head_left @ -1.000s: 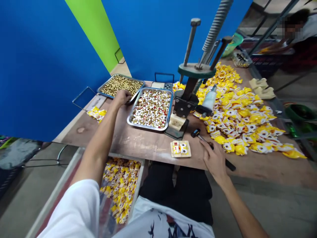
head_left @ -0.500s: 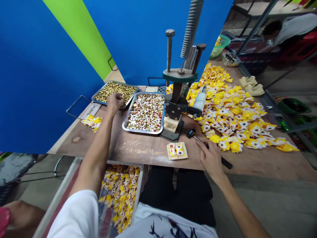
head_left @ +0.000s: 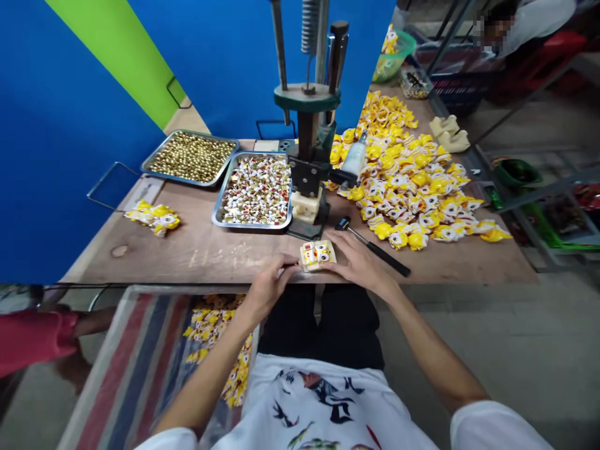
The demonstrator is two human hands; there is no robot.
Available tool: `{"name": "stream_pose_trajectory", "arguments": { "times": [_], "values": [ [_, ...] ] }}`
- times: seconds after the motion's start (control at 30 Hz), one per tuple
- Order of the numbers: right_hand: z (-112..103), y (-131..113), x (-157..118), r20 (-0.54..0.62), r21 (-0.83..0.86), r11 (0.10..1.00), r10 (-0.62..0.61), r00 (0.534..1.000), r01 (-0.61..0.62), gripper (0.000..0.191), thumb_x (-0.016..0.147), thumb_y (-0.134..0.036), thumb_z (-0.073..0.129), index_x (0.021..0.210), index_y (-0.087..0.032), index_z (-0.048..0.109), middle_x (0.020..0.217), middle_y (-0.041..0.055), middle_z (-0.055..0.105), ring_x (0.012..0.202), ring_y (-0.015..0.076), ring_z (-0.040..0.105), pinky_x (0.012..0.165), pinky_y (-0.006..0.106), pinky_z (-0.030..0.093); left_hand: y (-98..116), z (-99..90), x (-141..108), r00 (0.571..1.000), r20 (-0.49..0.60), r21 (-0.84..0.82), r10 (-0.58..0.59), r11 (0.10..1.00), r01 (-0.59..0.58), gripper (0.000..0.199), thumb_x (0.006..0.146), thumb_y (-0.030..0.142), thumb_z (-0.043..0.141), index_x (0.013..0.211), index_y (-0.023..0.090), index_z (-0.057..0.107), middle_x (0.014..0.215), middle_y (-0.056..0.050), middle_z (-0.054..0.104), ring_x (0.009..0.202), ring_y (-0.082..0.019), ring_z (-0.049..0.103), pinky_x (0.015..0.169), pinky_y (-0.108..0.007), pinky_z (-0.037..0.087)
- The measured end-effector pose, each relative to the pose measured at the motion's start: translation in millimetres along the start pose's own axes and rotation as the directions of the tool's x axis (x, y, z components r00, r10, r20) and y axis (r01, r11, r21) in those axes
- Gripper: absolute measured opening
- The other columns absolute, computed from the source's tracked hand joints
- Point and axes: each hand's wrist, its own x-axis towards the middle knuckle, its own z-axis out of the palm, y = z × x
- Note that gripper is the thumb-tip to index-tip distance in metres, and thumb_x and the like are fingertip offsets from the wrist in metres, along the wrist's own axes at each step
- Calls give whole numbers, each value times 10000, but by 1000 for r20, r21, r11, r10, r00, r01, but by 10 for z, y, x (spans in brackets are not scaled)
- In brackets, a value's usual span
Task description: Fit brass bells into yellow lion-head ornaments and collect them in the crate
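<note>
At the table's front edge lies a cream-coloured block [head_left: 332, 253] with a yellow-and-white animal-face figure [head_left: 316, 253] set in it. My right hand [head_left: 359, 265] grips the block's right side, thumb at the near edge and fingers at the far edge. Fingertips pinched, my left hand [head_left: 269, 287] is at the block's left side; what looks like a small gold bead shows barely at its tips. A black-handled hammer [head_left: 379, 253] lies just beyond my right hand. Behind the block stands a hand press [head_left: 307, 169] with a cream die under its head.
Gold beads fill one metal tray [head_left: 213, 182]; small white, red and gold pieces fill another tray [head_left: 217, 215]. Yellow-and-white figures [head_left: 412, 181] are heaped at right, with a few more [head_left: 152, 217] at left. Below is an open drawer [head_left: 135, 369] with figures. Another person's arm [head_left: 96, 322] is at left.
My left hand has come from the gold-bead tray to the block. My right hand has left the hammer and moved onto the block. The view has shifted.
</note>
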Motion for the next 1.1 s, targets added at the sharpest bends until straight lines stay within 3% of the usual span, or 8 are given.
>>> {"name": "stream_pose_trajectory", "arguments": {
  "times": [0.13, 0.37, 0.5, 0.63, 0.83, 1.0, 1.1],
  "values": [
    [131, 139, -8, -10, 73, 997, 22, 1000, -21, 712, 1085, -505, 740, 1710, -242, 524, 1665, 192, 607, 1557, 359, 578, 1307, 595, 487, -1, 349, 67, 993, -117, -82, 12, 996, -22, 139, 1003, 407, 825, 1045, 281, 868, 1072, -89, 831, 1041, -274, 792, 999, -430, 635],
    [236, 152, -54, -70, 215, 976, 42, 997, -26, 552, 1070, -431, 783, 1594, -283, 689, 1537, 151, 681, 1448, 316, 645, 1259, 532, 533, -117, 645, -1, 956, -291, -127, -48, 992, 11, 153, 987, 383, 836, 1091, 291, 901, 1102, -77, 773, 1085, -252, 750, 1028, -422, 614],
    [249, 166, -25, -106, 257, 966, 67, 992, -37, 500, 1037, -424, 834, 1515, -299, 757, 1476, 133, 718, 1386, 298, 683, 1220, 505, 558, -114, 862, -100, 895, -432, -172, -111, 984, 39, 180, 996, 401, 826, 1105, 279, 900, 1107, -73, 747, 1084, -244, 741, 1029, -418, 626],
    [250, 146, 3, -129, 292, 955, 95, 987, -54, 500, 978, -458, 900, 1443, -301, 804, 1399, 119, 754, 1312, 288, 717, 1170, 478, 591, -48, 1087, -166, 824, -557, -117, -102, 992, 44, 216, 1008, 370, 821, 1201, 298, 883, 1201, -80, 766, 1151, -257, 747, 1079, -438, 616],
    [306, 107, -15, -176, 329, 939, 168, 970, -103, 507, 953, -487, 919, 1424, -333, 818, 1411, 114, 754, 1334, 302, 720, 1185, 492, 596, -57, 1347, -251, 715, -678, -146, -168, 985, 93, 274, 1000, 356, 828, 1269, 305, 827, 1243, -77, 811, 1157, -309, 778, 1108, -536, 628],
    [342, 80, -36, -169, 344, 932, 180, 969, -113, 515, 961, -478, 911, 1446, -335, 809, 1422, 120, 750, 1349, 309, 721, 1191, 497, 607, -85, 1420, -255, 697, -716, 13, -34, 998, 62, 234, 993, 279, 842, 1223, 280, 798, 1214, -86, 816, 1118, -306, 785, 1080, -567, 641],
    [353, 78, -37, -180, 332, 935, 191, 965, -123, 506, 969, -466, 904, 1447, -328, 810, 1433, 123, 749, 1349, 309, 723, 1189, 488, 610, -97, 1467, -197, 662, -747, 119, 62, 992, 42, 246, 985, 245, 846, 1221, 276, 785, 1192, -101, 813, 1109, -313, 790, 1012, -549, 659]
  ]
}}
